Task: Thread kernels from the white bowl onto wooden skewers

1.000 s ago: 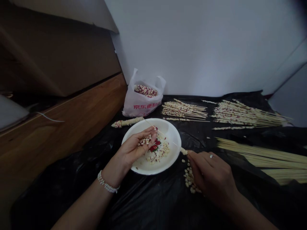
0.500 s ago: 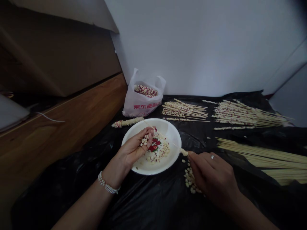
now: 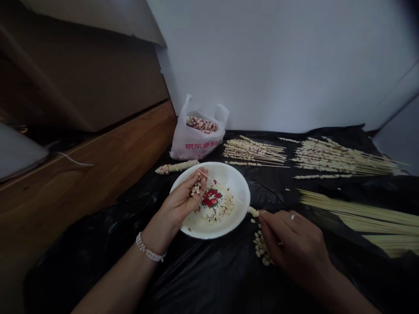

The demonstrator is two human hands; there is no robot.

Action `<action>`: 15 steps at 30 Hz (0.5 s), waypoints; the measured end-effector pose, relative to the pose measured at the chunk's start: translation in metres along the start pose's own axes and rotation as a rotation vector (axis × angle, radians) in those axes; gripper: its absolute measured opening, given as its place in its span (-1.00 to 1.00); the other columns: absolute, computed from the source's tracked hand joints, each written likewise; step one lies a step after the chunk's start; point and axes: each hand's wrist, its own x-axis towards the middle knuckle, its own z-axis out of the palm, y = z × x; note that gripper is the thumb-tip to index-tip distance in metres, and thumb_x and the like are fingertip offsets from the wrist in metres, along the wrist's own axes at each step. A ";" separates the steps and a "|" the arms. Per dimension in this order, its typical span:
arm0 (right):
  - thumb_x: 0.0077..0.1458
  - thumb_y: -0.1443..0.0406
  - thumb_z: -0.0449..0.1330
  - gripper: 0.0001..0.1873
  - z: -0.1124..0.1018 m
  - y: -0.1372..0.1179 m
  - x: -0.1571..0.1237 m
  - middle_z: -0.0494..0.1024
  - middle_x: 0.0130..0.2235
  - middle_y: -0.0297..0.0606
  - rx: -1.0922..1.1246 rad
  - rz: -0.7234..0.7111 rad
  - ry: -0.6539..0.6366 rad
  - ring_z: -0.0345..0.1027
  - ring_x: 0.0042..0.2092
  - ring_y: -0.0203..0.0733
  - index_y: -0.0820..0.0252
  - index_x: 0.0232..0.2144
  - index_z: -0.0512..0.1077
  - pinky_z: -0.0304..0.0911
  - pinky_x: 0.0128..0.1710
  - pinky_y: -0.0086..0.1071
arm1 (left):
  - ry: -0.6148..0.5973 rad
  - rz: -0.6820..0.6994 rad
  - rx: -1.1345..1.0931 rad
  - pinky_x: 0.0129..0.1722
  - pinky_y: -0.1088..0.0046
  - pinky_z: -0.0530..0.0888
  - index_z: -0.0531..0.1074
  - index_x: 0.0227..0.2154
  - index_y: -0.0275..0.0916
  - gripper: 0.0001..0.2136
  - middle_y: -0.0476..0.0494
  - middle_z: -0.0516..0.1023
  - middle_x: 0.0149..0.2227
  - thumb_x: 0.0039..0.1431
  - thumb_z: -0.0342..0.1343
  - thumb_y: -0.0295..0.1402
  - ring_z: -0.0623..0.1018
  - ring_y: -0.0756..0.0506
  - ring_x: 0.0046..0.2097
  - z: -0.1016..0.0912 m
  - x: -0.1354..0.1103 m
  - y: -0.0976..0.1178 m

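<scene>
My left hand [image 3: 183,195] is cupped over the left side of a white bowl [image 3: 240,179], with corn kernels [image 3: 196,188] held in its curled fingers. A thin skewer [image 3: 226,190] runs across the bowl, its far end at my left fingertips. My right hand [image 3: 291,237], closed, grips the skewer's near end just right of the bowl. Pale kernels [image 3: 253,212] are threaded on the skewer beside my right fingertips. Loose kernels, cream and dark red, lie in the bowl around a red printed flower. More pale kernels [image 3: 259,248] lie on black plastic, partly hidden by my right hand.
Behind the bowl stands a white plastic bag [image 3: 196,141] with corn cobs inside. A partly stripped cob [image 3: 176,167] lies left. Threaded skewers [image 3: 252,150] and another pile [image 3: 327,157] lie behind. Bare skewers [image 3: 353,209] are at right. Black plastic sheeting [image 3: 209,274] covers the surface.
The view has shifted slightly, so everything sits a little farther right. The skewer's far end is now at my left fingertips, where before it reached past them. Both hands keep their holds.
</scene>
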 end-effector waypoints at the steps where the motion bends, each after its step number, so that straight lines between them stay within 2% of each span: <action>1: 0.09 0.47 0.17 -0.91 0.000 -0.001 0.000 0.43 -0.52 -0.32 -0.005 0.005 -0.003 0.25 -0.47 -0.30 0.31 -0.30 0.44 0.13 -0.41 -0.36 | 0.000 0.013 0.007 -0.34 0.64 0.54 0.32 0.12 -0.34 -0.59 -0.18 0.58 -0.27 0.22 -0.05 -0.64 0.58 0.04 -0.36 0.001 -0.001 0.000; 7: 0.09 0.46 0.16 -0.92 -0.001 -0.003 0.000 0.45 -0.51 -0.33 -0.008 0.026 -0.006 0.27 -0.47 -0.31 0.27 -0.36 0.45 0.13 -0.40 -0.37 | 0.005 0.028 0.039 -0.27 0.62 0.53 0.29 0.14 -0.36 -0.58 -0.20 0.57 -0.21 0.22 -0.05 -0.64 0.59 0.02 -0.26 0.002 -0.003 0.001; 12: 0.10 0.45 0.14 -0.90 -0.001 -0.003 0.000 0.45 -0.53 -0.34 -0.001 0.040 -0.010 0.27 -0.49 -0.32 0.27 -0.37 0.47 0.14 -0.40 -0.37 | 0.015 0.055 0.053 -0.28 0.62 0.53 0.33 0.11 -0.26 -0.57 -0.17 0.57 -0.17 0.21 -0.06 -0.66 0.59 0.04 -0.25 0.004 -0.005 0.001; 15: 0.10 0.45 0.14 -0.90 -0.001 -0.003 0.001 0.44 -0.53 -0.34 -0.013 0.036 -0.018 0.27 -0.49 -0.31 0.28 -0.38 0.47 0.13 -0.41 -0.37 | 0.020 0.068 0.051 -0.28 0.63 0.53 0.34 0.10 -0.29 -0.59 -0.17 0.58 -0.20 0.21 -0.06 -0.66 0.59 0.04 -0.26 0.004 -0.005 0.000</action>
